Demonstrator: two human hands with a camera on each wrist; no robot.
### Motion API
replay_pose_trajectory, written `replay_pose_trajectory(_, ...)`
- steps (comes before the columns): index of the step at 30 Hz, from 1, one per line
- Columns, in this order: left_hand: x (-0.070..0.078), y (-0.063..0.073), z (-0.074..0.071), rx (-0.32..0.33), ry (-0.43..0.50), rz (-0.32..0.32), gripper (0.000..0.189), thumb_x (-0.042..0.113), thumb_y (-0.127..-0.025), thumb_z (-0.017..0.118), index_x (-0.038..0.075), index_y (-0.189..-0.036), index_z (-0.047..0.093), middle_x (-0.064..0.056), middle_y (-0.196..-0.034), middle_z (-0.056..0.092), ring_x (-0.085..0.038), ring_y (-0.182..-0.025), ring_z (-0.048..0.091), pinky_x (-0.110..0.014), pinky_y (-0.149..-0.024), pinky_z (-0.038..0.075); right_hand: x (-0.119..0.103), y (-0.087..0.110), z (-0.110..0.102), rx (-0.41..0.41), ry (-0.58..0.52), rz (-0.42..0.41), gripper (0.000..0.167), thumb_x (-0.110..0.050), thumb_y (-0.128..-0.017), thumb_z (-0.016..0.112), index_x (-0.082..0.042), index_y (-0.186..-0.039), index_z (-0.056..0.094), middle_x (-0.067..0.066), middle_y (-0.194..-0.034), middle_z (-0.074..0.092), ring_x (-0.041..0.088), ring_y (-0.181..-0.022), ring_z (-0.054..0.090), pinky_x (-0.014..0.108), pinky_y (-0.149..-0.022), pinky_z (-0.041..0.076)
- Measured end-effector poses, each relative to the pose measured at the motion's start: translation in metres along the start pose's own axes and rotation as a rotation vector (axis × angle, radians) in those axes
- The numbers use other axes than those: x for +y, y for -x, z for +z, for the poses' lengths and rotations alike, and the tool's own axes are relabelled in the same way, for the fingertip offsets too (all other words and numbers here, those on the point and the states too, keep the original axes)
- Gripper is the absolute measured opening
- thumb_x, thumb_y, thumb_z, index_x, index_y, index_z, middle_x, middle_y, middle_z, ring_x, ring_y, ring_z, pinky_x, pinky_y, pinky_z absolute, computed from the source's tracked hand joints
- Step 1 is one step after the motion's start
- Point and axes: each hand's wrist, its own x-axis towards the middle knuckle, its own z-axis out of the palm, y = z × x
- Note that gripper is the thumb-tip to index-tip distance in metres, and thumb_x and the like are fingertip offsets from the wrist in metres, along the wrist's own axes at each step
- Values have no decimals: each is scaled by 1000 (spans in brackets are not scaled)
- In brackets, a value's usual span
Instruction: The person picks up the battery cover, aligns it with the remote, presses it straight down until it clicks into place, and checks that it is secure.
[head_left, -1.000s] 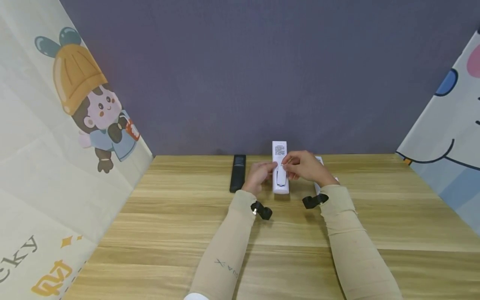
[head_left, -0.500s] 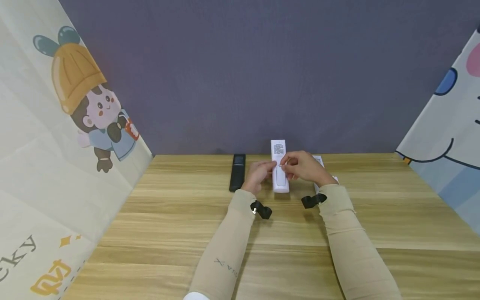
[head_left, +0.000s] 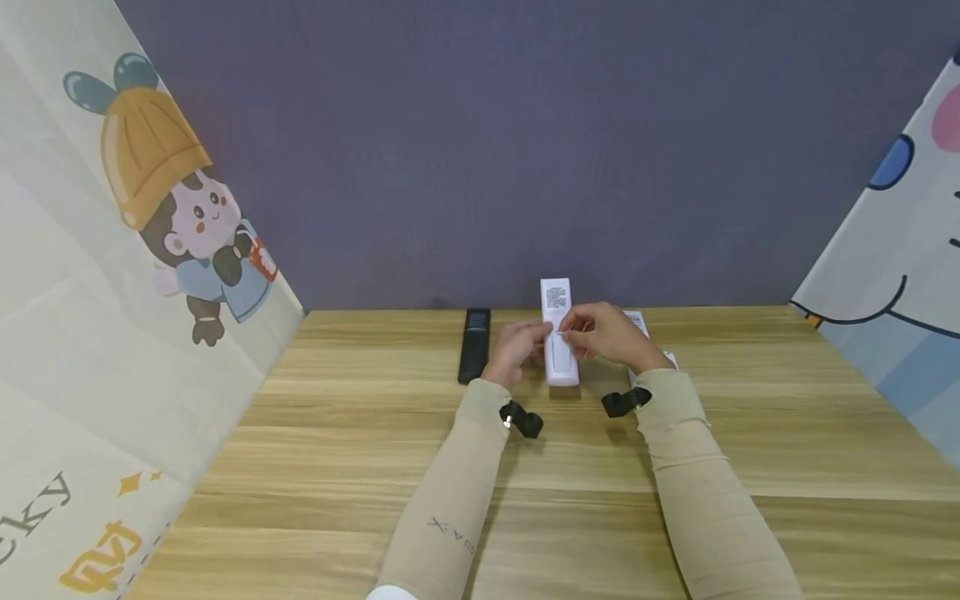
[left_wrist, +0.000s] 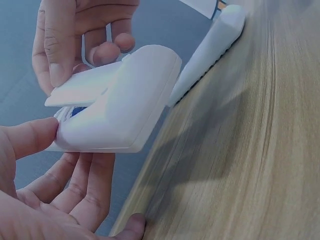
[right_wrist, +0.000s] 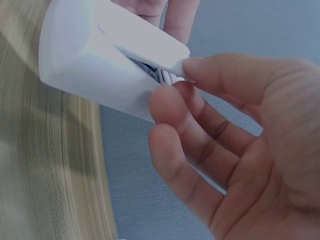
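A white remote control (head_left: 555, 317) is held above a wooden table (head_left: 585, 467), back face up, its long axis running away from the person, with the printed label (head_left: 557, 298) at the end toward the dark wall (head_left: 480, 150). The left hand (head_left: 517, 348) grips it, fingers beneath; the right hand (head_left: 609, 335) pinches the raised far end of its cover (right_wrist: 150, 42) (something blue (left_wrist: 77, 110) shows underneath). A black remote (head_left: 474, 347) lies to the left, roughly parallel.
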Motion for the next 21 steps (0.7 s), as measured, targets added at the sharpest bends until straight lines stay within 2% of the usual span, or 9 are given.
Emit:
replay_pose_trajectory(4, 0, -1, 0, -4, 1, 1, 30, 20, -97, 69, 4, -122, 73, -10, -114, 76, -17, -88, 71, -39, -97, 54, 1, -1, 1, 13, 25, -10, 9, -7, -97, 67, -3, -103, 71, 16, -87, 68, 24, -67, 64, 29, -57, 53)
replay_pose_trajectory(12, 0, -1, 0, -8, -1, 5, 30, 19, -97, 69, 3, -122, 73, -10, -116, 75, -17, -89, 71, -37, -95, 55, 2, 0, 3, 22, 51, -23, 5, -6, -96, 69, -4, -99, 72, 18, -88, 68, 19, -65, 59, 28, -58, 51)
replay_pose_trajectory(21, 0, -1, 0, -2, -10, 8, 30, 20, -97, 69, 4, -123, 72, -10, -116, 75, -19, -91, 72, -39, -96, 55, 1, -1, 5, 39, 76, -15, 4, -8, -96, 70, -4, -98, 71, 12, -85, 67, 18, -66, 59, 28, -59, 53)
